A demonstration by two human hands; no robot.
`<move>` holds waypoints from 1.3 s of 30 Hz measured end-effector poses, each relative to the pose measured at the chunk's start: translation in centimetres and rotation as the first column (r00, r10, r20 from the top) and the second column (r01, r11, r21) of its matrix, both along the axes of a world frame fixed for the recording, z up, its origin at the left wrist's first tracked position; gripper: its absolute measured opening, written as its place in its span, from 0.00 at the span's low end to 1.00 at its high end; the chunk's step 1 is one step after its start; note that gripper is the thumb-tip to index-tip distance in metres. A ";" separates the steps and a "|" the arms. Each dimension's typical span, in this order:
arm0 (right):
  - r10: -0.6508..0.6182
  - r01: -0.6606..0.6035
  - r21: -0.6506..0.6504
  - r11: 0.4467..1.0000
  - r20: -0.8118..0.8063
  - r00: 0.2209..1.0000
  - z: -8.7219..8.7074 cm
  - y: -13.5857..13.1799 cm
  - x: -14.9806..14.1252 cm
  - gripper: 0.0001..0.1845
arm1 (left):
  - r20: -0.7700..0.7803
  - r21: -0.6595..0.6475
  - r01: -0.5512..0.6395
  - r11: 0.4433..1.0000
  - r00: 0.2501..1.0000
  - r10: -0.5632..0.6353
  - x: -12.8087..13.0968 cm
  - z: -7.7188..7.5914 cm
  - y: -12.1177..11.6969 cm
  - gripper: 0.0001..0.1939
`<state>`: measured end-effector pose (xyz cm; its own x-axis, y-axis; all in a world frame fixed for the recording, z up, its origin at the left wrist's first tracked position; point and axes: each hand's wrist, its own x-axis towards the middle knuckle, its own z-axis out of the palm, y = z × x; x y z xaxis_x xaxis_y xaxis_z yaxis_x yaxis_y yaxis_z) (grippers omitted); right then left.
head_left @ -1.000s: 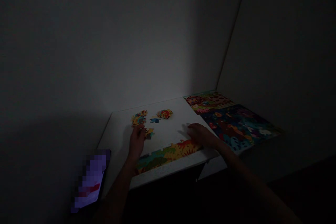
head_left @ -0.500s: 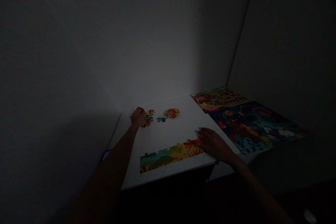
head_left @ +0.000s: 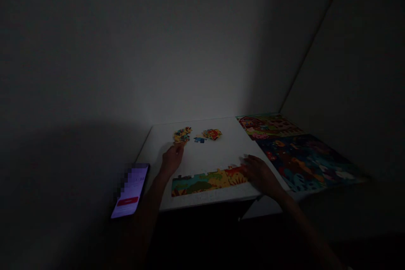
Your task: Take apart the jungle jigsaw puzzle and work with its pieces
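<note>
My left hand [head_left: 171, 160] is closed at the near edge of a heap of jigsaw pieces [head_left: 182, 134], with a small yellow-orange puzzle piece [head_left: 180, 144] at its fingertips. Dim light blurs the exact grip. My right hand [head_left: 261, 175] lies with fingers stretched over the right end of a joined puzzle strip [head_left: 202, 182], covering part of it. The strip shows green, yellow and orange artwork along the white board's [head_left: 196, 160] front. A single blue piece [head_left: 199, 139] lies between the first heap and a second heap of pieces [head_left: 212, 134].
To the right are a farm-scene puzzle [head_left: 268, 126] and a dark sea-scene puzzle [head_left: 306, 160]. A lit phone [head_left: 131, 192] stands at the left beside the board. Walls [head_left: 202, 50] rise behind and at the right.
My left hand has moved from the heap's left side to its near edge. The view has shifted, bringing the phone into sight. My right hand stays on the strip's end.
</note>
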<state>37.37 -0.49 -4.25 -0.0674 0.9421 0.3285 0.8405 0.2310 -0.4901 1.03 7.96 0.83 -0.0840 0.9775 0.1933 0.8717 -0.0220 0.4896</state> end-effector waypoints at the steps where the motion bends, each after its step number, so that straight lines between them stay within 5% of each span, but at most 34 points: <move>1: -0.070 0.070 -0.008 0.998 0.037 0.997 0.2 -0.2 -0.1 0.24 | 0.019 -0.001 0.023 1.000 1.000 -0.023 -0.1 -0.8 -1.9 0.16; 4: -0.298 0.316 -0.073 0.946 0.188 0.936 1.0 -1.2 -1.0 0.27 | -0.043 0.129 0.028 0.991 0.999 -0.022 -0.3 -3.4 -7.2 0.20; 7: -0.382 0.464 -0.216 0.859 0.331 0.863 2.5 -2.5 -3.1 0.31 | -0.123 0.245 -0.039 0.969 0.990 0.071 -0.3 -5.0 -10.8 0.24; 12: -0.392 0.549 -0.343 0.762 0.430 0.813 5.6 -3.3 -7.0 0.33 | -0.215 0.309 -0.108 0.945 0.960 0.180 0.9 -5.1 -13.7 0.35; 17: -0.420 0.587 -0.394 0.707 0.433 0.797 6.4 -2.7 -7.6 0.34 | -0.225 0.360 -0.117 0.926 0.952 0.208 2.3 -5.1 -15.0 0.36; 22: -0.459 0.544 -0.378 0.749 0.297 0.837 4.7 -2.0 -6.2 0.35 | -0.159 0.301 -0.130 0.945 0.970 0.185 1.9 -5.2 -14.8 0.32; 28: -0.357 0.351 -0.072 0.933 -0.083 0.930 1.5 -1.4 -4.8 0.25 | -0.118 0.245 -0.157 0.957 0.975 0.190 1.7 -5.0 -14.4 0.27; 34: -0.379 0.294 -0.278 0.915 -0.336 0.862 2.4 -1.6 -4.9 0.27 | -0.059 0.203 -0.195 0.960 0.976 0.210 2.0 -4.5 -14.3 0.24; 39: -0.362 0.314 -0.186 0.931 -0.368 0.856 2.9 -1.0 -3.7 0.31 | -0.081 0.244 -0.176 0.954 0.976 0.201 2.0 -4.4 -14.6 0.24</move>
